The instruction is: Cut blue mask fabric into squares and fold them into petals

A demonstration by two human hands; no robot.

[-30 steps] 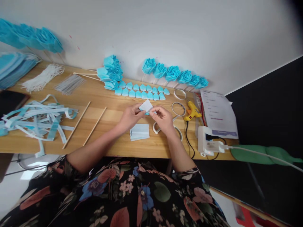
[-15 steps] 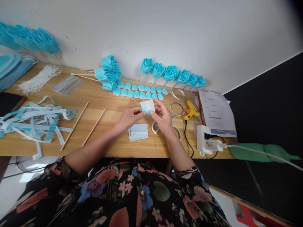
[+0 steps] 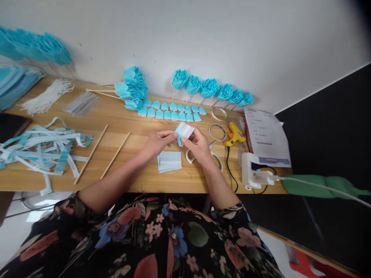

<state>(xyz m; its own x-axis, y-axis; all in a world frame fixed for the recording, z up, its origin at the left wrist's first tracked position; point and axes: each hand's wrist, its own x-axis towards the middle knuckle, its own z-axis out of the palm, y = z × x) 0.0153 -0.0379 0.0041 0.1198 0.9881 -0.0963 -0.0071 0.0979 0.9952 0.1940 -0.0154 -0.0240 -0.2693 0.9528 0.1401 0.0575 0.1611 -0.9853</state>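
Note:
My left hand and my right hand both pinch one small light-blue piece of material, held just above the wooden table. The piece is partly folded, its white side facing up. Directly below my hands lies a small stack of similar light-blue rectangles. Beyond my hands, two rows of folded blue petals lie on the table.
Blue flowers line the wall, with a bunch on sticks. Cut strips, two wooden sticks, white ear loops and wire strips lie left. Tape rolls, a yellow glue gun, papers and a power strip sit right.
The blue piece has been turned and folded between my fingers, tilting toward the right. My hands stay in nearly the same spot above the stack.

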